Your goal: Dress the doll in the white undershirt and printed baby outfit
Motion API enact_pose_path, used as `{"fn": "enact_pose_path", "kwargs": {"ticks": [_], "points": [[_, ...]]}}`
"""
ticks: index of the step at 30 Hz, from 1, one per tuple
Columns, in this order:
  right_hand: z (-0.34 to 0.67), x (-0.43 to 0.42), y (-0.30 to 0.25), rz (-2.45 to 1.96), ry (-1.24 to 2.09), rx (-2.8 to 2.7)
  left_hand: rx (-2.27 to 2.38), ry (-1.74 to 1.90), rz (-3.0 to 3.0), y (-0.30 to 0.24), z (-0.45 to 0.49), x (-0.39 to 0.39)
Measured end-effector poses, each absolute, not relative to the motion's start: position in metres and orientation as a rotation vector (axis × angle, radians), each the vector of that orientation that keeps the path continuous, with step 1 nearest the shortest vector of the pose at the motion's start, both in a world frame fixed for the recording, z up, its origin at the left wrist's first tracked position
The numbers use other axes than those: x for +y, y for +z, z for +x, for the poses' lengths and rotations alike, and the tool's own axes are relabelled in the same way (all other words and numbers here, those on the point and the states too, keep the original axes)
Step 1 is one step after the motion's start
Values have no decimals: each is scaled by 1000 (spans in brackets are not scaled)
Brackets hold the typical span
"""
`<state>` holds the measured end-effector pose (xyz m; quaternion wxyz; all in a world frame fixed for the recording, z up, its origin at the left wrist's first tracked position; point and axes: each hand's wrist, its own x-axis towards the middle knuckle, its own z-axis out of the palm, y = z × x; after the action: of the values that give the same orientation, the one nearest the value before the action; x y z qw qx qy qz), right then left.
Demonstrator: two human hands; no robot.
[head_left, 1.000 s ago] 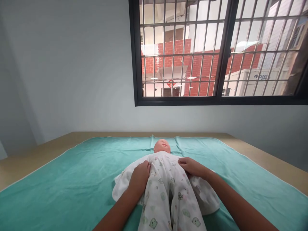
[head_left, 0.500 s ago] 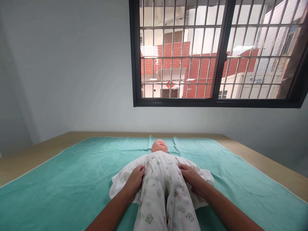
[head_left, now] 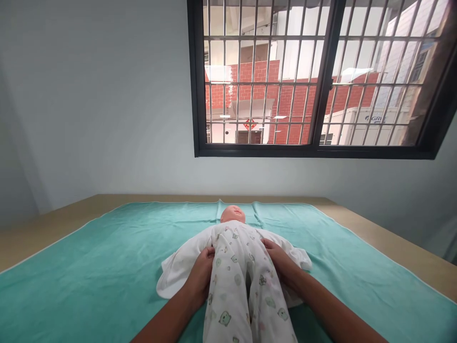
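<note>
A baby doll lies face up on a teal cloth, its head at the far side. White baby pants with small printed animals cover its front, the legs stretching toward me. Beneath them a plain white garment fans out on both sides. At the left edge of the pants, my left hand is closed, pinching the fabric near the upper part. On the opposite edge my right hand pinches the pants too, its fingertips partly hidden by the cloth.
The teal cloth lies over a light wooden surface whose border shows at the back and sides. Behind it rises a pale wall with a dark-framed, barred window.
The whole view has shifted slightly, so the doll and window sit a little further left. Both hands keep their grip on the pants, with the left edge drawn slightly inward.
</note>
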<state>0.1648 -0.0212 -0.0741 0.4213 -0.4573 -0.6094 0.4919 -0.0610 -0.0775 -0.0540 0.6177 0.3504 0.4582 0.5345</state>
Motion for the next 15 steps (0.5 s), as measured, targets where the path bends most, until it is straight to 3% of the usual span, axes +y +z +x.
{"fn": "enact_pose_path", "kwargs": {"ticks": [5,12,15], "points": [[172,-19,-74,-1093,1338,-1570,1074,1246,852,-56,-62,-76],[174,-9,-83,-1252,828,-1787,1111,1325,849,-73,-63,-66],[168,-8,-87,-1286,758,-1734,1133,1359,821,-76,-63,-66]]}}
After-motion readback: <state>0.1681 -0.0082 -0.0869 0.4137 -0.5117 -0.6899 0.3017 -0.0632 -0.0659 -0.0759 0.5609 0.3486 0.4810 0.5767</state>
